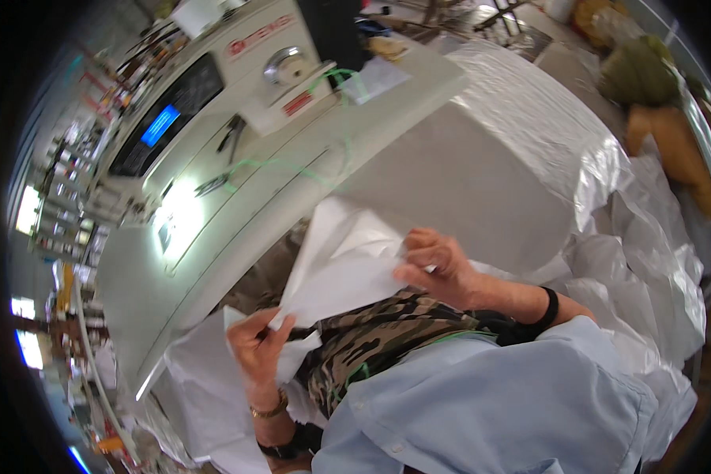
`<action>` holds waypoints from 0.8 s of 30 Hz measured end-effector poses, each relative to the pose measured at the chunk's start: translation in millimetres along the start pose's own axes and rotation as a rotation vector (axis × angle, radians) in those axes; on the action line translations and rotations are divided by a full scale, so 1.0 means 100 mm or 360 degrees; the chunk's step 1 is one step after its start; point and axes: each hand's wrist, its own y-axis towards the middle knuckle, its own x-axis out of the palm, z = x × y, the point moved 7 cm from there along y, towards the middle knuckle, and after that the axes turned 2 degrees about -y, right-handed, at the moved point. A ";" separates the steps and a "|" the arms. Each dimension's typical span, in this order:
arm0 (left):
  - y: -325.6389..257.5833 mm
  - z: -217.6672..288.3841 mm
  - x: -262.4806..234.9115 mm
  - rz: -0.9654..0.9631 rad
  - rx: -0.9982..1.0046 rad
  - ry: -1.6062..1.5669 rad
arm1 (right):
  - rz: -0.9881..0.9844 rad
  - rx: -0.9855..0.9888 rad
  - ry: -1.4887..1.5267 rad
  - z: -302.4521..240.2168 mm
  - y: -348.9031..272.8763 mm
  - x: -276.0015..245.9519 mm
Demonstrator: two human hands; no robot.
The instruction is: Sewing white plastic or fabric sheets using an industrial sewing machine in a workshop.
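A piece of white fabric [344, 276] is stretched between my two hands above my lap. My left hand [259, 340] pinches its lower left corner between thumb and fingers. At the opposite edge, my right hand [438, 267] is closed on the fabric, thumb and fingers pressed together. Part of the cloth hangs toward the sewing machine table's front edge. Beyond my hands stands a white sewing machine [237, 59] with a small lit blue screen; its lamp shines on the needle area.
Green thread [292, 167] trails over the pale tabletop [395, 95], near small thread snips [211, 185]. More white fabric [205, 379] hangs at my left. To the right lies shiny silver-white sheeting [541, 126], with crumpled white material [648, 268] beside me. Brown and green bundles [644, 71] sit farther off.
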 end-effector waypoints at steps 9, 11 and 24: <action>-0.07 -0.11 -0.03 -0.0007 0.0224 -0.0055 | 0.0211 0.0946 0.0626 0.75 -0.61 -0.16; -0.07 -0.08 -0.05 0.0005 0.0212 0.0083 | 0.0244 0.0960 0.0493 1.05 -0.82 -0.25; -0.28 -0.11 -0.17 -0.0309 0.0343 -0.0034 | 0.0489 0.2161 -0.1000 2.75 -3.55 -1.30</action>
